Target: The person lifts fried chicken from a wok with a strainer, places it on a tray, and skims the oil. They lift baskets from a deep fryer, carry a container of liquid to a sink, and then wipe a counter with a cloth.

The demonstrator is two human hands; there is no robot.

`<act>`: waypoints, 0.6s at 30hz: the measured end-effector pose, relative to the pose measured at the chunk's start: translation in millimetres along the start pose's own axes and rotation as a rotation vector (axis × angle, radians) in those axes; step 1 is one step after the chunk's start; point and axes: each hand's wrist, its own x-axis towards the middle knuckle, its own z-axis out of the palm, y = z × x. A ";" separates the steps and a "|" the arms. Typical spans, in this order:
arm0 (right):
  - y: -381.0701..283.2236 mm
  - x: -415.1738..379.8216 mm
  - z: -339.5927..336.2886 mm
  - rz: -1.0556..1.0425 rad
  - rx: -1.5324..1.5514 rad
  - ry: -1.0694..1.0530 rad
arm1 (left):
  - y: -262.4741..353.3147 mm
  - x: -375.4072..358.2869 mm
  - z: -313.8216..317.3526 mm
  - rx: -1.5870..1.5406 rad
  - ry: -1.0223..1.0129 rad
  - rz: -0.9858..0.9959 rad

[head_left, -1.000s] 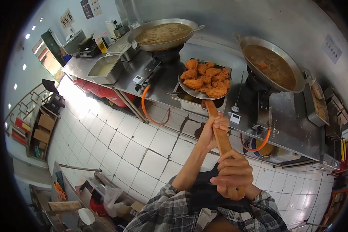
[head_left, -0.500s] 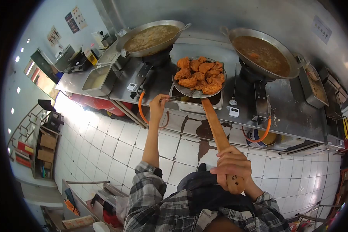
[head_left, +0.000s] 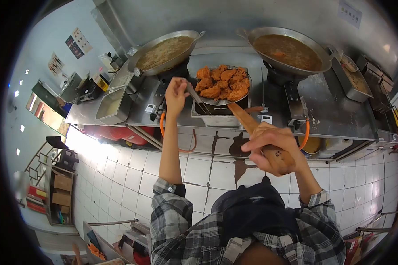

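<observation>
Left hand (head_left: 176, 92) pinches tongs, right hand (head_left: 272, 145) grips skimmer handle (head_left: 243, 118)

Left hand is nearly closed, thumb and fingertips together high on the tongs (head_left: 193, 94); tips angle down toward the pan (head_left: 217, 122), arms slightly apart. High hold likely keeps fingers off hot metal.

Right hand is curled round the wooden handle's near end, well back from the fried chicken (head_left: 221, 83); probably for leverage and distance from heat.

Chicken is heaped on the skimmer (head_left: 215, 102), over the pan, so drips would presumably land inside. Skimmer sits between two woks of oil, one (head_left: 152, 70) on the left, one (head_left: 314, 68) on the right. Whether its rim rests on the pan: can't tell.
</observation>
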 end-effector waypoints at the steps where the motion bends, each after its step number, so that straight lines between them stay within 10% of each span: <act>1: -2.6 -5.7 -4.4 0.124 0.073 -0.163 | 3.7 5.8 2.4 -0.003 0.002 -0.005; 10: 32.0 3.7 -37.4 0.117 0.754 -0.789 | 57.7 37.3 35.6 0.021 -0.160 0.081; 12: 55.6 9.7 -54.6 0.495 0.812 -0.560 | 48.7 33.2 42.8 0.036 -0.133 0.108; 18: 174.6 78.9 22.5 0.460 0.029 -0.111 | 28.0 16.8 52.4 0.363 -0.074 0.228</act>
